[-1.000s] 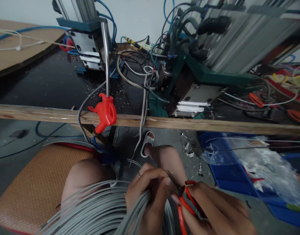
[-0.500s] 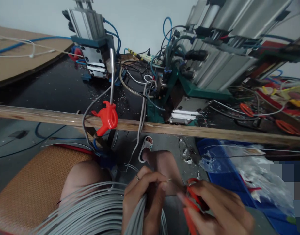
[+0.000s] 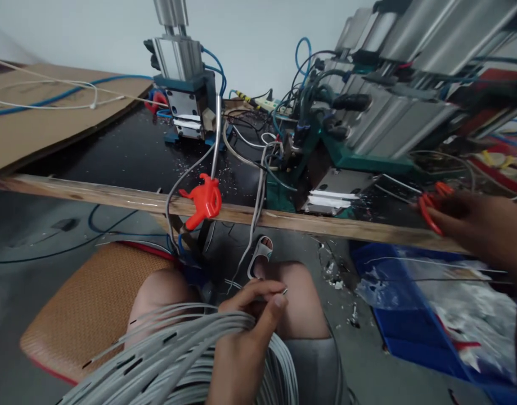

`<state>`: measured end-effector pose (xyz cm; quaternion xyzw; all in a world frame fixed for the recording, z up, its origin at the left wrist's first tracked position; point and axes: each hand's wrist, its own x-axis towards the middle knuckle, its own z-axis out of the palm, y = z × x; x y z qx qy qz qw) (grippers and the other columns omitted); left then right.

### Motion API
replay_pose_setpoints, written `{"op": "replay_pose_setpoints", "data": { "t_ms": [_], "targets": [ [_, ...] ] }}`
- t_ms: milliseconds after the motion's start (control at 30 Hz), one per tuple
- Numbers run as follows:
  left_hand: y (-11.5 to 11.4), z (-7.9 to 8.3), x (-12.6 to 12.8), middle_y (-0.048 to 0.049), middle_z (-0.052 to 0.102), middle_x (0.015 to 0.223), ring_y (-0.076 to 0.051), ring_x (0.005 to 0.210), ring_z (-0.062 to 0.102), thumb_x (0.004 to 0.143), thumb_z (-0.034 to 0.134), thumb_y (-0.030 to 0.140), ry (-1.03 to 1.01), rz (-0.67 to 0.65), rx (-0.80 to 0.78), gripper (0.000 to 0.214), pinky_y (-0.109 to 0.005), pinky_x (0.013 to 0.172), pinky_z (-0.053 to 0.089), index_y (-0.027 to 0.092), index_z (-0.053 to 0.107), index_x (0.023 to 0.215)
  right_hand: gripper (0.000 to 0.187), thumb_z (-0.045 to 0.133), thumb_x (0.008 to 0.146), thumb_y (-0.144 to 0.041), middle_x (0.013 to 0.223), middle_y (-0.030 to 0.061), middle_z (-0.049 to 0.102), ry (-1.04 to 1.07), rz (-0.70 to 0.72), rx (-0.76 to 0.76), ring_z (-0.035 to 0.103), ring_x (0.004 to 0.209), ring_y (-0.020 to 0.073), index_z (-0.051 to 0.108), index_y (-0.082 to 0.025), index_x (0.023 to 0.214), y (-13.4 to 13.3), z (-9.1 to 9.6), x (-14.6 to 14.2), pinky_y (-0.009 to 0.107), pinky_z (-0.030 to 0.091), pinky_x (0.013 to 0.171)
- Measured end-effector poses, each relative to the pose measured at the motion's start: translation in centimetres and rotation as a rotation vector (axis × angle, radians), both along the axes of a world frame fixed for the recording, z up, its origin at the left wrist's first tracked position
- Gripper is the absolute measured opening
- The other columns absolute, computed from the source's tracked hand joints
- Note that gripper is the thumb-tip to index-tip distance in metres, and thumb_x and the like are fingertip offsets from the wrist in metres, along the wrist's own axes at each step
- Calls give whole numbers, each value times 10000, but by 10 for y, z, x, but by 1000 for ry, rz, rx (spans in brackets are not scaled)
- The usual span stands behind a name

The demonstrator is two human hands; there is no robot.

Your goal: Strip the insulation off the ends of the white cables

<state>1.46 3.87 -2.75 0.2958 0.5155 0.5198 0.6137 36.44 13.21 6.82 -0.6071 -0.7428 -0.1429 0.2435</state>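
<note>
A thick coil of grey cable (image 3: 186, 354) lies across my lap. My left hand (image 3: 245, 337) grips the coil and pinches a cable end (image 3: 279, 292) between thumb and forefinger. My right hand (image 3: 481, 228) is stretched out to the right over the bench edge, closed on red-handled cutters (image 3: 431, 208). The two hands are far apart.
A wooden rail (image 3: 283, 216) edges the black bench (image 3: 115, 152), which carries two pneumatic presses (image 3: 186, 95) (image 3: 346, 169) and tangled hoses. A red air-gun handle (image 3: 203, 202) hangs at the rail. A blue bin (image 3: 401, 337) with plastic bags sits on the floor right; an orange stool (image 3: 89, 309) left.
My right hand has carried the red cutters from beside my left hand up and right to the bench edge. My left hand still holds the cable end. The view shifted.
</note>
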Motion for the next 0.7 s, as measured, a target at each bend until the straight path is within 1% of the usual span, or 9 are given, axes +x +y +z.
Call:
{"op": "replay_pose_setpoints", "data": {
  "t_ms": [33,100,133,200,233,300,367,500,700],
  "targets": [
    [1,0,-1,11,611,683,-58,503,319,754,853,364,9,8,5,206,-235,488,177,166,841,809,684,542,825,-810,363,-20,543,-60,-12,-38,441,221,59,756,-202,596,9,-1,7,166,192,331],
    [3,1,-2,28,578,662,-58,507,300,760,838,346,13,16,8,169,-231,486,185,178,840,781,767,436,855,-845,526,45,696,-157,-98,-61,672,412,167,828,-192,762,11,-4,4,199,268,345],
    [4,1,-3,38,559,639,-59,505,293,764,830,336,8,15,4,150,-227,486,194,186,837,771,792,381,910,-793,742,96,786,-175,-168,-13,788,681,249,845,-152,929,4,-7,-6,237,337,398],
    [5,0,-3,53,538,596,-62,498,302,772,815,313,-1,9,-10,115,-217,487,222,199,830,762,801,303,976,-695,1137,167,783,-124,-242,43,752,1100,345,787,-92,1182,-21,-17,-42,287,482,569],
    [6,-1,-3,52,553,593,-64,498,326,777,809,304,0,5,-16,103,-211,489,239,204,826,760,709,351,990,-654,1103,131,789,-58,-197,11,775,1029,305,789,-122,1157,-36,-23,-65,295,527,650],
    [7,-5,-6,34,614,628,-76,519,409,796,798,299,21,-11,-12,93,-199,498,293,214,825,772,402,583,980,-543,919,41,806,127,118,-120,788,802,198,793,-201,1006,-65,-39,-114,240,568,650],
    [6,-11,-10,16,673,681,-98,569,507,830,786,303,69,-60,32,95,-191,523,369,228,828,791,174,616,1003,-346,909,9,793,299,249,-171,761,754,137,756,-246,976,-85,-57,-158,192,600,651],
    [6,-18,-18,11,732,732,-126,652,625,885,763,272,143,-157,133,88,-189,584,479,244,819,824,108,656,952,-178,886,-4,750,691,256,-252,744,755,113,719,-240,1013,-96,-84,-214,155,610,630],
    [5,-12,-13,38,690,662,-105,539,605,876,751,214,-17,-132,98,83,-194,510,459,234,784,802,63,662,953,-198,698,-64,703,1143,255,-416,656,496,73,698,-240,923,-96,-94,-232,114,540,479]
  ]
}}
